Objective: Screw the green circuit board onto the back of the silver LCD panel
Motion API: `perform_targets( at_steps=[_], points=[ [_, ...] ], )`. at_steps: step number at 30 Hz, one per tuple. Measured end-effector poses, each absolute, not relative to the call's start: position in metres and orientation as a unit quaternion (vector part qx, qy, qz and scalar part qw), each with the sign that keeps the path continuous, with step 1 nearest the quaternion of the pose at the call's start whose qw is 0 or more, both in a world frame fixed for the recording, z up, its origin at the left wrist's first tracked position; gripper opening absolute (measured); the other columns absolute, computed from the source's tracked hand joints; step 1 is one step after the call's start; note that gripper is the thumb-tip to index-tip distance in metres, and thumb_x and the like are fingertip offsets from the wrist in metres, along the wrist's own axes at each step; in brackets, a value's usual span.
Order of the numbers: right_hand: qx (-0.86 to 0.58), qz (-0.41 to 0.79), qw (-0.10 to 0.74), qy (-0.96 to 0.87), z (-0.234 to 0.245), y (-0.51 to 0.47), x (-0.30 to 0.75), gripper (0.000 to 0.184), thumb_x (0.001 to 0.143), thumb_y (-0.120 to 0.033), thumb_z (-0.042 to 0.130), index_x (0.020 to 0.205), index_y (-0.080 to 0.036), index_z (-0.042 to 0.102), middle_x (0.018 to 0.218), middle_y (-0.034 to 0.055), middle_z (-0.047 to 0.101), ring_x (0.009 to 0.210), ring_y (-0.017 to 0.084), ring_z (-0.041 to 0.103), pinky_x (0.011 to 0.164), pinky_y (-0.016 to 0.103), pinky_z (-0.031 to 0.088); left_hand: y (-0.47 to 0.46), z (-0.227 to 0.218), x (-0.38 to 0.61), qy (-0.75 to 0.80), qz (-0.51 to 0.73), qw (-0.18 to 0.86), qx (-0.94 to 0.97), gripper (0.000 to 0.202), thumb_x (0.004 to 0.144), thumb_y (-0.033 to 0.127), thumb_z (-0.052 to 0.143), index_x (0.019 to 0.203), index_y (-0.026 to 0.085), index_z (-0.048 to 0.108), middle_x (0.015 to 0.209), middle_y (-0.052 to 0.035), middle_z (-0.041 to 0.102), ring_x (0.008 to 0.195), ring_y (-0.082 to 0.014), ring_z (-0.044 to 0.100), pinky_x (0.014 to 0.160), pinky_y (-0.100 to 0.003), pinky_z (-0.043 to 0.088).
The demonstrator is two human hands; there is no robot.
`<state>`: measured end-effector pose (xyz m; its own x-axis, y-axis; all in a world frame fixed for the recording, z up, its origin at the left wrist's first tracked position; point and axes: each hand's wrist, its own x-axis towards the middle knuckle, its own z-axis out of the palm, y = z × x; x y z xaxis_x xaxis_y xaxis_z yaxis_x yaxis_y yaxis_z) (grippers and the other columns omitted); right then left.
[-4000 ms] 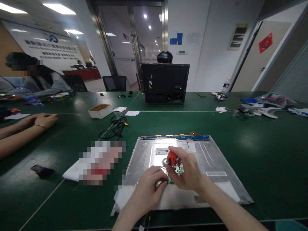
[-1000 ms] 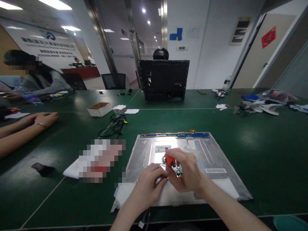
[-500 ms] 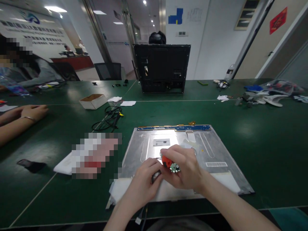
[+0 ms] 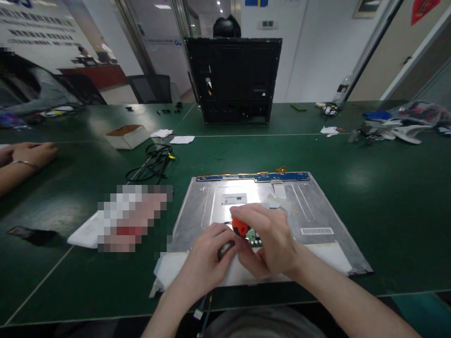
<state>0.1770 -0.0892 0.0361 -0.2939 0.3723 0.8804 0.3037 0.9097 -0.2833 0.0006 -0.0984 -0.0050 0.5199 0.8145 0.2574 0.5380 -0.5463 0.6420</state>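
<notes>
My right hand [image 4: 269, 237] is closed on a screwdriver [image 4: 240, 226] with an orange-and-black handle. The handle's end faces me and its tip is hidden. Under the fingers shows a small green circuit board [image 4: 254, 237], partly covered. My left hand [image 4: 211, 253] lies just left of it with curled fingers, touching my right fingertips; a dark, shiny piece [image 4: 225, 250] shows between its thumb and fingers, its kind unclear. Both hands are over the metal back of a display panel [image 4: 197, 211], with a blue circuit strip [image 4: 289, 176] along its far edge.
Cable ends [image 4: 202, 312] hang at the table's near edge. To the left lie a black cable [image 4: 155, 162], an open box [image 4: 127, 137] and a dark flat object [image 4: 33, 234]. A black monitor housing [image 4: 234, 80] stands behind. Another person's hands [image 4: 35, 154] rest at far left.
The view has tipped downward, so the background sits higher. My hands keep nearly the same hold over the panel; slightly more of the green board shows beside the screwdriver.
</notes>
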Motion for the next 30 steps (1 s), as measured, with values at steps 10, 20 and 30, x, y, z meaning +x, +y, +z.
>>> perform_targets(
  at_steps=[10,20,30],
  points=[
    [-0.249,-0.013,0.563,-0.788,0.0342,-0.0876,0.1730,0.039,0.086,-0.018,0.053,0.124,-0.020,0.043,0.079,0.0017,0.062,0.063,0.013,0.057,0.052,0.024,0.046,-0.0982,-0.0045,0.0012,0.403,0.296,0.251,0.829,0.017,0.082,0.014,0.048,0.086,0.020,0.063,0.088,-0.0052,0.067,0.083,-0.0225,0.064,0.073,-0.032,0.052],
    [-0.227,0.050,0.546,-0.805,0.0362,-0.0853,0.1808,0.052,0.083,-0.015,0.050,0.134,-0.014,0.038,0.094,0.0081,0.064,0.082,0.018,0.060,0.062,0.030,0.052,-0.0985,0.0020,0.0029,0.397,0.292,0.276,0.826,0.017,0.086,0.016,0.049,0.089,0.020,0.066,0.093,-0.0059,0.066,0.090,-0.0225,0.061,0.078,-0.032,0.050],
    [-0.240,0.018,0.551,-0.799,0.0350,-0.0837,0.1802,0.049,0.085,-0.017,0.052,0.132,-0.017,0.038,0.086,0.0042,0.063,0.072,0.016,0.059,0.054,0.026,0.049,-0.0989,-0.0025,0.0023,0.416,0.289,0.265,0.821,0.018,0.083,0.012,0.048,0.086,0.020,0.064,0.087,-0.0051,0.066,0.086,-0.0225,0.060,0.077,-0.033,0.050]
  ],
)
